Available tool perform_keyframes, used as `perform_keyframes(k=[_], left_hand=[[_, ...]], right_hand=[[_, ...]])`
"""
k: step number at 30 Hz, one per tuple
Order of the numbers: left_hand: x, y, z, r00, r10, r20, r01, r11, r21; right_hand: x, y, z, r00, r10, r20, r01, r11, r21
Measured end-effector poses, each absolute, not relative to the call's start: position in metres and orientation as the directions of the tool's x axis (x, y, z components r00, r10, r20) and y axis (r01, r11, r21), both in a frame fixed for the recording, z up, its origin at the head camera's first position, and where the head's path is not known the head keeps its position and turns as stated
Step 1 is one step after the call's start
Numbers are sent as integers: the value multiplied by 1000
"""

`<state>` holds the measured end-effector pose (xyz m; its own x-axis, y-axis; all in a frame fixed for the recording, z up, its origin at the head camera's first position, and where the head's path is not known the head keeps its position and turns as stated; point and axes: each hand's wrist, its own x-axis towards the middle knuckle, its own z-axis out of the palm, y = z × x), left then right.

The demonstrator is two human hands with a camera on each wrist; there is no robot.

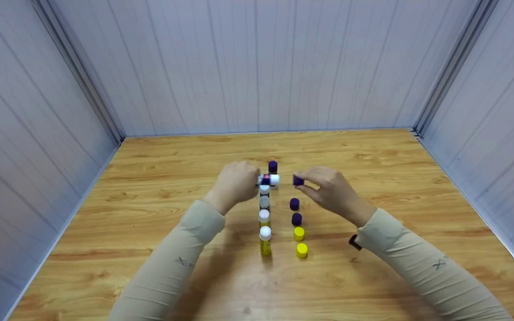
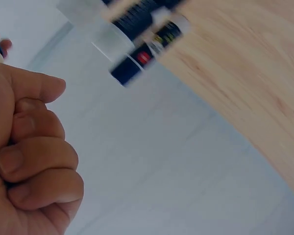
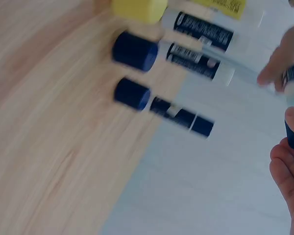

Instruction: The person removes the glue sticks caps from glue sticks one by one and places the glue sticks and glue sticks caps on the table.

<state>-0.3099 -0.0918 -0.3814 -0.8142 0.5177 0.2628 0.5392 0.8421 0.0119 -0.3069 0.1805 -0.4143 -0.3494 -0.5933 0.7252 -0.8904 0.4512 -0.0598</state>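
Note:
In the head view my left hand [image 1: 237, 182] grips an uncapped glue stick [image 1: 274, 179] lying sideways, its white end toward the right. Facing it, my right hand [image 1: 333, 189] pinches a dark purple cap [image 1: 298, 180] between thumb and fingers; a small gap separates cap and stick. Just behind the held stick stands a capped purple glue stick [image 1: 273, 166]. Toward me runs a row of upright, white-topped glue sticks, the nearest a yellow one [image 1: 265, 243]. The left wrist view shows curled fingers [image 2: 44, 152], with the held stick mostly hidden.
Right of the row, loose caps stand in a line: two purple caps, the nearer one [image 1: 296, 219] beside two yellow caps, one of them [image 1: 301, 250] closest to me. The wooden tabletop [image 1: 172, 160] is bounded by pale panel walls [image 1: 257, 67] at the back and sides.

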Motion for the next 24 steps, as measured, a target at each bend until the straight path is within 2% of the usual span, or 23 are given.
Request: perform_keyframes(k=[4,11,17,24], left_hand=[[-315,-109,-382,-846,452,281,473,881,5],[-317,-114,-382,-823,482,301,504,863,-3],[-317,-114,-385,-832,463,307,482,876,-15],[-317,-114,-384,-870,412,270,451,887,99]], right_hand=[[-313,197,-419,-398,-552,733,-853,516,-75],[-316,202,-420,-447,-566,693,-837,538,-101],[-317,201,-420,-503,-559,659,-816,558,-150],[-322,197,-420,-560,-564,606,-793,577,-196]])
